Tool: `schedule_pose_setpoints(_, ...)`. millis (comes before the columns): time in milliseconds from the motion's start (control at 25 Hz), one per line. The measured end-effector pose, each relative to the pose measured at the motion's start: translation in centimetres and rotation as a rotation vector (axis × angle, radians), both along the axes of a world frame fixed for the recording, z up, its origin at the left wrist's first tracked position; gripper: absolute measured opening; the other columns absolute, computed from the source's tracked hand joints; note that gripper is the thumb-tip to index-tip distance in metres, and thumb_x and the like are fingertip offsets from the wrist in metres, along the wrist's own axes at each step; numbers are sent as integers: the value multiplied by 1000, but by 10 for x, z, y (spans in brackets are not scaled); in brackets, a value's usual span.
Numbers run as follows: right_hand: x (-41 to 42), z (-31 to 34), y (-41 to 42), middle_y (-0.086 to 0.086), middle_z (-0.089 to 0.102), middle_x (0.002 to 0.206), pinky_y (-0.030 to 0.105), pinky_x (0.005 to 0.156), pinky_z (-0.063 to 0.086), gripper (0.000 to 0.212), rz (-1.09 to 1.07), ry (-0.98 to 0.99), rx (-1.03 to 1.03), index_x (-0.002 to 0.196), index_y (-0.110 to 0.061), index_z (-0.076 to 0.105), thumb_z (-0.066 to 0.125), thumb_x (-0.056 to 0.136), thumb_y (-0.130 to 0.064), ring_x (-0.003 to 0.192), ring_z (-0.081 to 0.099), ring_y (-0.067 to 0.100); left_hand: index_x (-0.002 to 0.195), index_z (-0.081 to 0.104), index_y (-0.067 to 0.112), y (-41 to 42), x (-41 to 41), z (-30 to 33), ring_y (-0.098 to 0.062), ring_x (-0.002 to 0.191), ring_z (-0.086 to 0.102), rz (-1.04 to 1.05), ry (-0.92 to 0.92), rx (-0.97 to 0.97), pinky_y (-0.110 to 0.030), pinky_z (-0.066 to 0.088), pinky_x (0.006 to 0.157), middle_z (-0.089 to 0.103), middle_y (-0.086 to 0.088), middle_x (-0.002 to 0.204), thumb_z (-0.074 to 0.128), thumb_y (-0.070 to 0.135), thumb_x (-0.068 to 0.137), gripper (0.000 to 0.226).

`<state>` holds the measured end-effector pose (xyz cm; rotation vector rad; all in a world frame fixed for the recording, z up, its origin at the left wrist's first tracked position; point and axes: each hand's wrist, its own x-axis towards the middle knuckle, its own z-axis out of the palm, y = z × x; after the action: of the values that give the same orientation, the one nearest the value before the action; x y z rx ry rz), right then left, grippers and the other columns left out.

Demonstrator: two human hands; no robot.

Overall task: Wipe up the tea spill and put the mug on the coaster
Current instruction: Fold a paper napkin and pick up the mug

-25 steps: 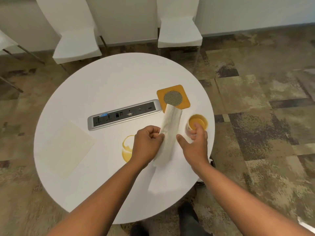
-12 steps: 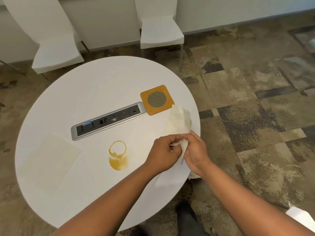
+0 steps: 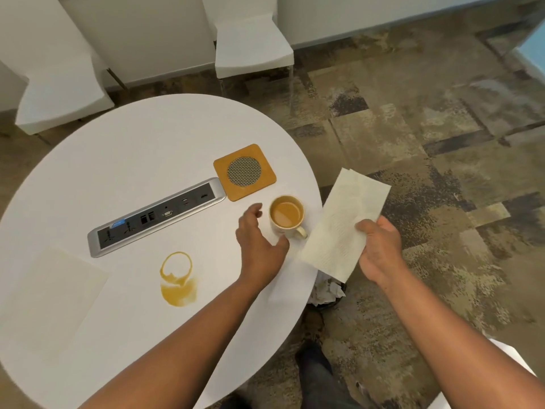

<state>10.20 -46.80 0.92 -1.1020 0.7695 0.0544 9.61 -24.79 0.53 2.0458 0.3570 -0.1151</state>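
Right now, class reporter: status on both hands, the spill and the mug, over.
Right hand gripping paper towel; left hand open beside mug. Tea spill unwiped. Mug off coaster; coaster bare, nothing blocking.

Even, soft indoor light, fairly bright. The round white tabletop (image 3: 141, 149) shows no harsh glare; only faint, diffuse shadows lie on it under the forearms near its front edge. Wide-angle distortion bends the wall and the white chairs (image 3: 250, 48) beyond the tabletop. Slight softness and compression smear throughout.

Bare forearms (image 3: 188, 329), no sleeves; dark trousers (image 3: 321, 388) and a brown shoe (image 3: 314, 323) below.
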Motion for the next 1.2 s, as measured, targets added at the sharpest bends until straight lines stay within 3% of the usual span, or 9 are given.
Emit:
schedule_pose_setpoints(120, 6, -12, -18, 0, 79, 95, 34, 67, 58, 28, -31, 1, 70, 103, -16, 69, 53, 91, 4, 84, 74, 19, 157, 20, 30, 6, 20, -17, -25, 147, 32, -90, 99, 85, -48, 35, 118, 35, 2, 161, 89, 24, 73, 110)
schedule_pose_setpoints(240, 10, -27, -30, 3, 77, 106, 38, 73, 58, 28, -27, 31, 149, 110, -17, 68, 55, 93, 0, 92, 73, 22, 157, 22, 30, 14, 39, -34, -26, 148, 32, -198, 147, 150, -56, 34, 119, 37, 3, 161, 93, 32, 67, 115)
schedule_pose_setpoints(480, 20, -53, -39, 5, 77, 108, 38, 72, 58, 30, 25, 84, 217, 106, -21, 71, 54, 93, -1, 92, 74, 24, 135, 48, 34, 15, 57, -49, -13, 125, 52, -303, 62, 73, -42, 48, 103, 55, 18, 129, 95, 53, 52, 97)
schedule_pose_setpoints(560, 22, -57, -40, 6, 77, 106, 38, 69, 59, 31, 44, 86, 225, 109, -20, 71, 53, 93, 0, 89, 75, 23, 130, 53, 33, 13, 60, -50, -10, 118, 60, -297, -2, 52, -44, 53, 99, 63, 17, 126, 96, 55, 51, 92)
schedule_pose_setpoints(680, 25, -62, -39, 11, 75, 112, 43, 80, 58, 31, 73, 107, 223, 119, -12, 67, 53, 93, 0, 95, 72, 27, 128, 57, 28, 12, 63, -53, -14, 116, 64, -293, -47, 37, -49, 55, 96, 68, 10, 125, 97, 52, 51, 90)
schedule_pose_setpoints(800, 27, -64, -37, 13, 74, 114, 44, 83, 57, 31, 93, 116, 236, 119, -10, 66, 53, 93, 1, 95, 72, 28, 127, 61, 26, 12, 63, -53, -10, 113, 65, -284, -65, 10, -45, 57, 94, 69, 12, 122, 98, 50, 51, 88)
schedule_pose_setpoints(960, 28, -64, -29, 16, 72, 117, 44, 80, 58, 30, 100, 127, 285, 118, -10, 66, 53, 93, 1, 97, 71, 29, 123, 64, 28, 10, 57, -40, -12, 112, 67, -297, -112, -18, -27, 55, 86, 71, 15, 119, 98, 51, 54, 80)
schedule_pose_setpoints(1120, 24, -59, -11, 21, 66, 128, 51, 92, 53, 34, 140, 140, 384, 127, -7, 60, 50, 94, -8, 107, 66, 34, 128, 61, 28, 17, 51, -21, -21, 123, 59, -329, -142, 3, -38, 52, 96, 65, 9, 129, 99, 48, 54, 85)
schedule_pose_setpoints(1200, 20, -54, 4, 21, 65, 130, 52, 95, 52, 39, 185, 149, 450, 135, -6, 56, 46, 98, -16, 114, 64, 37, 131, 56, 34, 21, 45, -8, -13, 128, 49, -332, -111, 22, -29, 45, 95, 56, 12, 134, 97, 51, 53, 90)
